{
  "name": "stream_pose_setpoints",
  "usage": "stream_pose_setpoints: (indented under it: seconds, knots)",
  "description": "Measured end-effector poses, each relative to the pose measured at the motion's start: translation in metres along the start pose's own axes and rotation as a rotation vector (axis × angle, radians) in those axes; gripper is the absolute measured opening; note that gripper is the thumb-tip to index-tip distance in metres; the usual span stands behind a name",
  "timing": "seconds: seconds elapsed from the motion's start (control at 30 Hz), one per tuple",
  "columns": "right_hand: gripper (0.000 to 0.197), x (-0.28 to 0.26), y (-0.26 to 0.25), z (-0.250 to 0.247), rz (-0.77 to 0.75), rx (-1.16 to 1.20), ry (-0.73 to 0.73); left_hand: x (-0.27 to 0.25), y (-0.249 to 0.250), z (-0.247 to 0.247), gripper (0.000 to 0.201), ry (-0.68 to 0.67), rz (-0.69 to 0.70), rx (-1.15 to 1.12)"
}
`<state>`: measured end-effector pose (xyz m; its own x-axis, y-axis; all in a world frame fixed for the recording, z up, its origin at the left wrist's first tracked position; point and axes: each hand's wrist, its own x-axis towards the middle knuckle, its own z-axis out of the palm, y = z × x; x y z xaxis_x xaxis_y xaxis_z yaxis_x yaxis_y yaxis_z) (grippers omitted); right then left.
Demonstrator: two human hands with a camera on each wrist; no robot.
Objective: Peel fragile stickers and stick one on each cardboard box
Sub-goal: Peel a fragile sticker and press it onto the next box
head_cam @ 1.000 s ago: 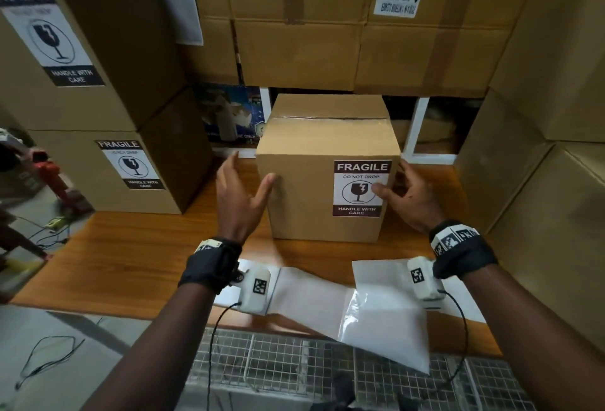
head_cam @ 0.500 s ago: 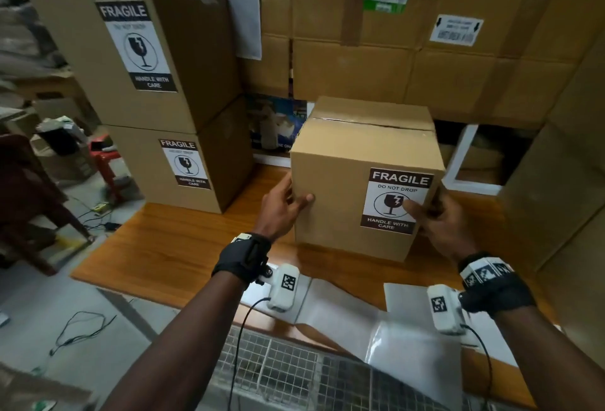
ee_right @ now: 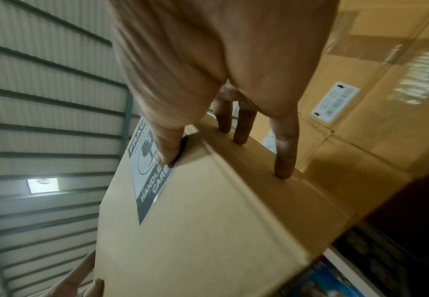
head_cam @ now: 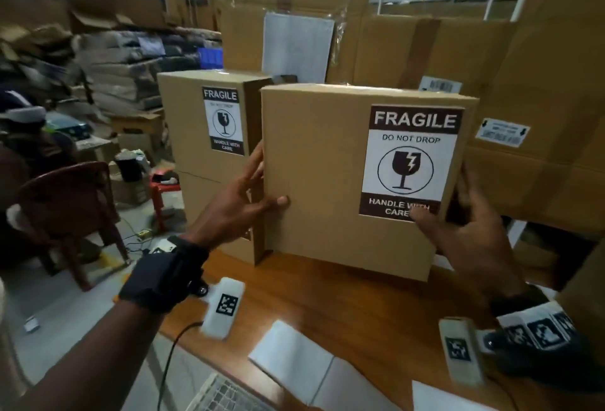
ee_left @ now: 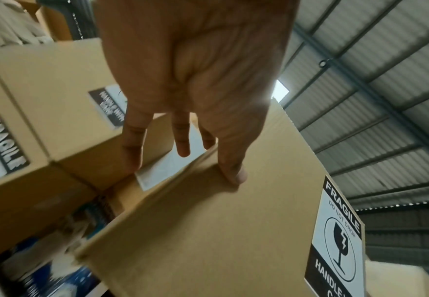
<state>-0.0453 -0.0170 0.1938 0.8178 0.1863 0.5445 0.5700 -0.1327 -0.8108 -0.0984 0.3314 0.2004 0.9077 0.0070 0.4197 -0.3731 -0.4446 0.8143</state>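
Observation:
A cardboard box [head_cam: 311, 165] with a FRAGILE sticker [head_cam: 411, 161] on its front is held up just above the wooden table [head_cam: 311, 296], between both hands. My left hand [head_cam: 248, 201] presses its left side with straight fingers, thumb on the front face; the left wrist view shows that hand [ee_left: 195, 80] on the box [ee_left: 208, 231]. My right hand [head_cam: 458, 233] presses the right side, its thumb on the sticker's lower corner. In the right wrist view the hand [ee_right: 220, 60] has straight fingers along the box [ee_right: 208, 221] beside the sticker [ee_right: 148, 166].
Two stacked boxes [head_cam: 193, 122] stand just left of the held box, the upper with a FRAGILE sticker [head_cam: 224, 119]. White backing sheets [head_cam: 291, 355] lie at the table's near edge. Large cartons [head_cam: 540, 83] wall the back and right. A chair [head_cam: 65, 207] stands on the floor at left.
Both hands closed in on the box's sides and raised it off the table, carrying it left toward the stacked boxes. The head view swung up and left.

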Motion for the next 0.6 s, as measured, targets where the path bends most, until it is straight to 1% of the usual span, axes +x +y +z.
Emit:
stream_pose_setpoints:
  seconds: [0.07,0.13,0.2,0.27,0.33,0.43,0.5,0.6]
  knots:
    - [0.090,0.005,-0.023,0.011,-0.058,0.080,0.011,0.000,0.015,-0.024,0.105,0.023,0.047,0.012]
    - [0.079,0.011,-0.048,0.023,-0.115,0.123,0.051,0.002,0.031,-0.049,0.104,0.056,0.107,-0.001]
    - [0.071,0.017,-0.072,0.036,-0.178,0.094,0.080,0.007,0.045,-0.074,0.103,0.073,0.194,-0.026]
    - [0.076,0.023,-0.095,0.052,-0.248,0.068,0.102,0.013,0.055,-0.102,0.102,0.072,0.284,-0.018]
    - [0.081,0.029,-0.120,0.072,-0.318,0.030,0.113,0.019,0.059,-0.132,0.093,0.064,0.374,0.009]
    - [0.079,0.037,-0.153,0.106,-0.417,-0.013,0.141,0.034,0.062,-0.176,0.088,0.038,0.460,0.005]
    - [0.078,0.045,-0.171,0.127,-0.453,-0.029,0.169,0.047,0.064,-0.203,0.087,0.015,0.510,0.006]
    - [0.082,0.061,-0.191,0.155,-0.458,-0.061,0.180,0.067,0.068,-0.238,0.084,-0.002,0.555,0.010]
